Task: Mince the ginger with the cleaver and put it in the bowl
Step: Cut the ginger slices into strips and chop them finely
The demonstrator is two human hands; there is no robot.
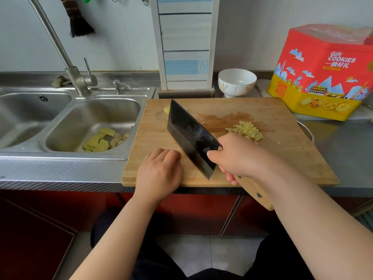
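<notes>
A steel sink (pixel 28 122) with two basins fills the left of the frame, a tall tap (pixel 60 49) rising from its back edge toward the upper left. Pale yellow peelings (pixel 101 141) lie in the right-hand basin.

A wooden board (pixel 282 150) takes up the centre, sitting on the steel counter (pixel 347 150) just right of the sink. A damp brown stain spreads across its middle.

At the upper right stands a red and yellow cookie tin (pixel 325 77), just behind the board's far right corner.

A white bowl (pixel 236 82) stands upright behind the board's far edge, left of the tin. It looks empty.

The cleaver (pixel 191 136) has a broad dark blade, tilted with its flat side facing left. It runs from near the board's far left down toward the near edge, heel low by the board. The right hand (pixel 242 160) grips its wooden handle, fingers curled around it and the thumb pressed on the blade's side.

The left hand (pixel 161 170) lies knuckles-up on the board's near left, fingers loosely curled under, holding nothing.

The ginger (pixel 247 131) is a small heap of pale yellow, finely diced bits on the board, right of the blade and just beyond the right hand. One more yellow scrap (pixel 167 110) lies near the board's far left, by the blade's tip.
</notes>
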